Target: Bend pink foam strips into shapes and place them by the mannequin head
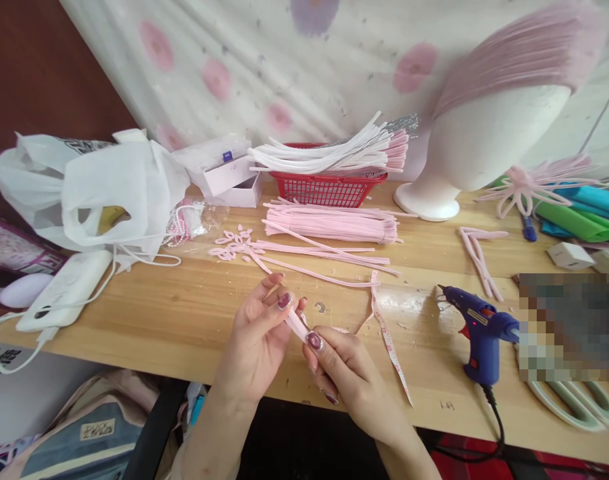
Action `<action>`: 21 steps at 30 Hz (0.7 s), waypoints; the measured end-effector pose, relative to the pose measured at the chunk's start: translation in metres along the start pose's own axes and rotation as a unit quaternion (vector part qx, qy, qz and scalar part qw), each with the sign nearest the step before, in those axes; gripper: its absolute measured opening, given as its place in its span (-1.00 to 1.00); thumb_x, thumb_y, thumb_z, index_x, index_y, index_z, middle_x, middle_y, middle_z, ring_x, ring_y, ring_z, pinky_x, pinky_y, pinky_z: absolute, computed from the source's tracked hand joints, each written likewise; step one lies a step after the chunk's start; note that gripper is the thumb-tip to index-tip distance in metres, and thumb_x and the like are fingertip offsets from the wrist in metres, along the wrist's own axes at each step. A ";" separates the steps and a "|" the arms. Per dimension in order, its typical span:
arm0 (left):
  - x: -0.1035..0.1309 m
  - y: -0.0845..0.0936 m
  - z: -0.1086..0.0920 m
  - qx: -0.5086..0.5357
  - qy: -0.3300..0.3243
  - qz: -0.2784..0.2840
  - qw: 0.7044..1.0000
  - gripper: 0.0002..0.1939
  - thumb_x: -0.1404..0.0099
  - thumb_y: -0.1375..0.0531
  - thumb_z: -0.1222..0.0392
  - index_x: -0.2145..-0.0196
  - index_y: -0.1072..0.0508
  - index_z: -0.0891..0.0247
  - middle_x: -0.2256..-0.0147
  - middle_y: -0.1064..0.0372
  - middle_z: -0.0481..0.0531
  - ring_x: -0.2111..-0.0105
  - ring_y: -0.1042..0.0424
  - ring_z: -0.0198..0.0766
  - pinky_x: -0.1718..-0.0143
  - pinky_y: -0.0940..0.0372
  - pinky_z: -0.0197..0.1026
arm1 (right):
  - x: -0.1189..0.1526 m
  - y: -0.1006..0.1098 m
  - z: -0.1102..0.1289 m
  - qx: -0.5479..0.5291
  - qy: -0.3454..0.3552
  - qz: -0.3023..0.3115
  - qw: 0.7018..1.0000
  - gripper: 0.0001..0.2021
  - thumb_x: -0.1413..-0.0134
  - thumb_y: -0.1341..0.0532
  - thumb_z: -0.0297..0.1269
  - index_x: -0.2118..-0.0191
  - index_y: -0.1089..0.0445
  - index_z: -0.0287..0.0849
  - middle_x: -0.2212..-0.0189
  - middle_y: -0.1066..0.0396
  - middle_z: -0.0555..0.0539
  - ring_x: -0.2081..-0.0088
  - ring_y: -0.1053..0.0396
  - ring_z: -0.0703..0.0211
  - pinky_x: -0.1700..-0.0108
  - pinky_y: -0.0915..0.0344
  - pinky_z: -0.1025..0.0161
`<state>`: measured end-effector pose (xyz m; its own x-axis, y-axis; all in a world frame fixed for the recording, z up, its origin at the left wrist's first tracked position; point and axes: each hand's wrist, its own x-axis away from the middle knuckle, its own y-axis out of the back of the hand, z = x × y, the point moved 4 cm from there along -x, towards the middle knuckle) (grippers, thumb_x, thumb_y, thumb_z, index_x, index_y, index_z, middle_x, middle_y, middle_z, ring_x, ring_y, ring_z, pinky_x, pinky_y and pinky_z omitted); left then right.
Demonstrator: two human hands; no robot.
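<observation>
My left hand (257,343) pinches one end of a pink pipe cleaner (297,325) between thumb and fingers. My right hand (351,373) grips the other end close by, so only a short folded-looking stretch shows between them. Just beyond my hands lie small pink leaf-shaped loops (229,250) in a cluster, with several loose pink pipe cleaners (324,251) beside them. A thick bundle of pink pipe cleaners (329,224) rests behind those. Right of my hands, a pink-and-white measuring tape (388,330) trails towards the table's front edge.
On the right stand a blue glue gun (481,327) and scissors (569,403), partly blurred out. A red basket (324,190) holds white and pink pipe cleaners. Behind is a white foam head (489,137). A power strip (67,290) and white plastic bag (124,187) occupy the left.
</observation>
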<state>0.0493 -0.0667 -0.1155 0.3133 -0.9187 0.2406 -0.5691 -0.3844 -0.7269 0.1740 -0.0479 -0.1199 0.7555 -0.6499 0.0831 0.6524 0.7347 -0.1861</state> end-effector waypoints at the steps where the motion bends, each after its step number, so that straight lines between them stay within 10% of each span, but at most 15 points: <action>1: -0.001 0.000 0.000 -0.005 -0.011 0.005 1.000 -0.60 0.04 -0.49 0.28 0.24 -0.47 0.23 0.48 -0.31 -0.17 0.37 -0.44 -0.40 0.08 -0.38 -0.27 | 0.000 0.000 0.000 -0.006 -0.003 0.001 1.000 -0.60 -0.38 -0.04 -0.05 0.47 -0.18 -0.15 0.72 -0.01 0.19 0.67 0.11 0.40 0.59 0.08 0.38; 6: 0.000 0.005 0.001 -0.104 -0.087 0.011 0.991 -0.64 -0.03 -0.49 0.23 0.22 -0.51 0.22 0.40 -0.39 -0.12 0.33 -0.41 -0.41 0.17 -0.35 -0.34 | -0.002 0.000 -0.001 -0.022 -0.001 -0.022 1.000 -0.60 -0.37 -0.06 -0.05 0.45 -0.24 -0.18 0.73 -0.02 0.19 0.66 0.08 0.39 0.55 0.06 0.36; 14: 0.010 0.006 0.026 -0.177 -0.022 0.037 0.983 -0.77 -0.13 -0.42 0.01 0.43 -0.63 0.24 0.45 -0.39 -0.04 0.46 -0.34 -0.35 0.41 -0.29 -0.28 | -0.006 0.002 -0.012 -0.109 -0.004 -0.031 0.994 -0.62 -0.30 -0.15 0.00 0.42 -0.29 -0.20 0.70 -0.07 0.16 0.62 0.04 0.39 0.54 0.06 0.38; 21: 0.004 0.010 0.031 -0.096 0.034 0.043 0.994 -0.78 -0.07 -0.45 -0.02 0.46 -0.66 0.19 0.43 -0.50 -0.04 0.31 -0.42 -0.36 0.23 -0.29 -0.37 | -0.002 -0.004 -0.020 -0.374 -0.096 0.075 0.919 -0.79 -0.24 -0.23 -0.19 0.37 -0.37 -0.20 0.72 -0.13 0.14 0.71 0.13 0.44 0.69 0.09 0.48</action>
<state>0.0685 -0.0715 -0.1412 0.2094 -0.9503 0.2304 -0.7277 -0.3088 -0.6125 0.1683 -0.0533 -0.1385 0.8775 -0.4522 0.1597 0.3700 0.4265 -0.8254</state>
